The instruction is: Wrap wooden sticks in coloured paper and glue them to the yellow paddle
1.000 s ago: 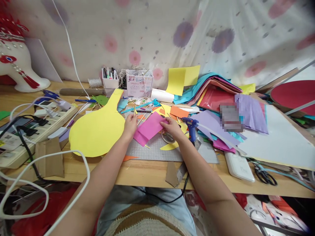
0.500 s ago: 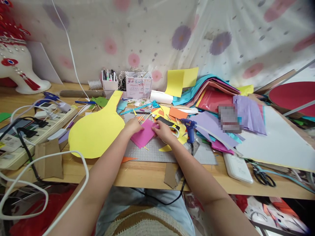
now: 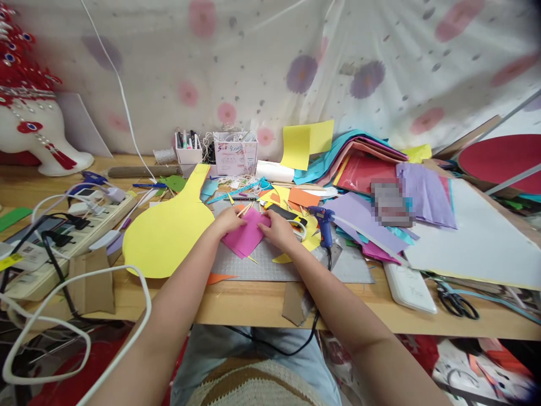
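Note:
A piece of magenta paper, seemingly more than one layer, is held between my hands over the grey cutting mat. My left hand grips its left edge, fingers closed. On the opposite edge, my right hand pinches the paper between thumb and fingers. To the left lies a large yellow paper cutout with a narrow neck. A blue glue gun stands just right of my right hand, among yellow and orange paper scraps.
A power strip with cables occupies the left side. Pen holders stand at the back. Stacked coloured papers, a white power bank and black scissors lie to the right. A white cable loops near my left forearm.
The view has shifted slightly. Both hands still hold the magenta paper, which has turned a little and shows its layered lower edge more.

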{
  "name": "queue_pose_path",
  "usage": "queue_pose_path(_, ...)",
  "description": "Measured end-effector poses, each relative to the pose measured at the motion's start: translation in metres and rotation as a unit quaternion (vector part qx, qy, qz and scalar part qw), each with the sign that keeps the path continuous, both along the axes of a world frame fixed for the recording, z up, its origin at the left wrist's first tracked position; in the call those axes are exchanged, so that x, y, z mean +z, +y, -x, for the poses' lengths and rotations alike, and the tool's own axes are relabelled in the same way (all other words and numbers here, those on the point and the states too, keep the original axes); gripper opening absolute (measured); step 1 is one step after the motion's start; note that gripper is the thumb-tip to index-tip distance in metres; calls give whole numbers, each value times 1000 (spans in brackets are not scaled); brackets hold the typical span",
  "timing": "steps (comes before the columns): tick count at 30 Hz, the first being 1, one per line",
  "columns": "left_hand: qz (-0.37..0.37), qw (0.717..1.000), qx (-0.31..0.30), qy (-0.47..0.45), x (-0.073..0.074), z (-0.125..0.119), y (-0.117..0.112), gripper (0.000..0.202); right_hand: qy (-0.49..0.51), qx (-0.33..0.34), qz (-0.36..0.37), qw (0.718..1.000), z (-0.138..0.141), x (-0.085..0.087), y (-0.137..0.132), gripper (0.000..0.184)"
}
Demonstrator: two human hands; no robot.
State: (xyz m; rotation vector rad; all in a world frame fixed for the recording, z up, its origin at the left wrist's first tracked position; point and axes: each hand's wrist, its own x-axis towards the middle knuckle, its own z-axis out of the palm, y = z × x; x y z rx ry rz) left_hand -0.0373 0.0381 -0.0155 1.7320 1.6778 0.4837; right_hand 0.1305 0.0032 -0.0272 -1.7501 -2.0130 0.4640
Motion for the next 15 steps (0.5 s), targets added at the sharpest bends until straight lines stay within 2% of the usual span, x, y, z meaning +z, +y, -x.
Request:
queue_pose_path(2,10,996,-22,-92,3,5,-1,15,35,-2,-52,998,-4,-1,5,37)
queue_pose_path(4,14,986,-56,-157,10,8,-2,17,104,13,-69,992,-8,0,11,44)
queue_pose_path(5,13,982,-70,-172,14,9,-3,18,154,37,-49,986,-9,1,15,47)
queue_pose_path(7,2,979,-86,-186,20,9,-3,18,258,105,38,960,-11,3,21,46)
queue_pose_path(9,-2,979,-82,-186,23,9,-3,19,321,147,118,928,-11,6,27,37)
queue_pose_path(10,1,980,-75,-186,22,8,-2,20,327,148,138,923,-10,8,29,31)
queue_pose_path(13,-6,980,-29,-197,18,9,1,24,267,95,123,951,-8,13,36,15)
queue_pose_path(15,-56,977,33,-205,16,12,5,24,192,58,82,976,-7,16,41,9)
